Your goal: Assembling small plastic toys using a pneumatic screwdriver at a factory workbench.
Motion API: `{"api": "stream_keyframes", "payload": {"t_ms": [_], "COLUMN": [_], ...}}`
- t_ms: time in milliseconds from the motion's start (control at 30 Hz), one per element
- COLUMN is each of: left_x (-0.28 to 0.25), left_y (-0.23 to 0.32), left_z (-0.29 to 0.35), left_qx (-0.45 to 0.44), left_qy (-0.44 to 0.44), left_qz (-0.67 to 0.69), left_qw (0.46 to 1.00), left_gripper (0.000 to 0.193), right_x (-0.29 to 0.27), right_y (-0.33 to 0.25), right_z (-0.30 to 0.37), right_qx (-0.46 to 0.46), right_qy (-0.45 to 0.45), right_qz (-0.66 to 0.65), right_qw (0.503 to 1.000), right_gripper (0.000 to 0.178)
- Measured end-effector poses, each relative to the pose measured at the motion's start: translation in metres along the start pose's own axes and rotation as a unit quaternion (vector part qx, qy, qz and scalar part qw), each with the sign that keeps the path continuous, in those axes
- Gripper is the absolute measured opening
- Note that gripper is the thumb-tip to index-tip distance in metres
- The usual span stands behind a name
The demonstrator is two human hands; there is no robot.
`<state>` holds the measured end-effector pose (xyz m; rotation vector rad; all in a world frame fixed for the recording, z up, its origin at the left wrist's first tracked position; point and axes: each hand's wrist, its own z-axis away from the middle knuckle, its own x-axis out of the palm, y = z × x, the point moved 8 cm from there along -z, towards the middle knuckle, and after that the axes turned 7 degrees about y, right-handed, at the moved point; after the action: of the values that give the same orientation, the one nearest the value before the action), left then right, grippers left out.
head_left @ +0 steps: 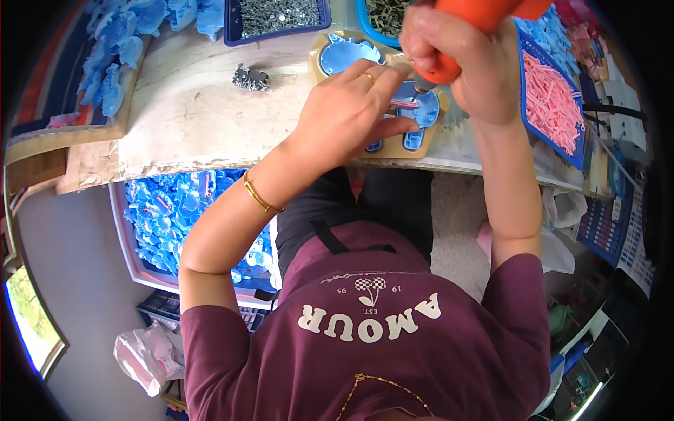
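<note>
My right hand [477, 67] is wrapped round an orange power screwdriver [456, 35], its tip pointing down at a blue plastic toy shell [425, 111]. This shell lies in a tan fixture [439, 130] near the table's front edge. My left hand [344, 109] rests over the shell's left side, thumb and fingers apart and stretched out, partly hiding it. Between thumb and fingers a thin pink strip [404, 104] shows on the shell. A second blue shell [347, 55] sits in the far left part of the fixture. The screw, if any, under the tip cannot be made out.
A dark blue tray of screws [277, 17] and a light blue tray of small metal parts [385, 17] stand behind. A blue basket of pink strips [551, 91] is at right. A screw-covered clump [250, 78] lies left. Blue shells fill a bin [123, 235] below.
</note>
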<state>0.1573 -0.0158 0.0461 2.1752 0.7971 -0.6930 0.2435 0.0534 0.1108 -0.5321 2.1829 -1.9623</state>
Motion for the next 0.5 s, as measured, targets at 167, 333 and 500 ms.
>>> {"api": "stream_keyframes", "payload": {"t_ms": [167,333,500], "left_x": [0.013,0.022,0.025], "left_y": [0.011,0.008,0.008], "left_z": [0.012,0.015,0.016], "left_qx": [0.077,0.068,0.063], "left_qy": [-0.005,-0.037,-0.034], "left_qz": [-0.038,-0.069,-0.070], "left_qw": [0.996,0.995,0.995], "left_gripper": [0.035,0.031,0.028], "right_x": [-0.032,-0.031,-0.038], "right_y": [0.025,0.039,0.048], "right_z": [0.002,-0.001,0.001], "right_qx": [0.006,0.013,0.015], "right_qy": [0.071,0.038,0.051], "right_qz": [-0.005,-0.091,-0.094], "right_qw": [0.997,0.995,0.994], "right_gripper": [0.032,0.029,0.030]}}
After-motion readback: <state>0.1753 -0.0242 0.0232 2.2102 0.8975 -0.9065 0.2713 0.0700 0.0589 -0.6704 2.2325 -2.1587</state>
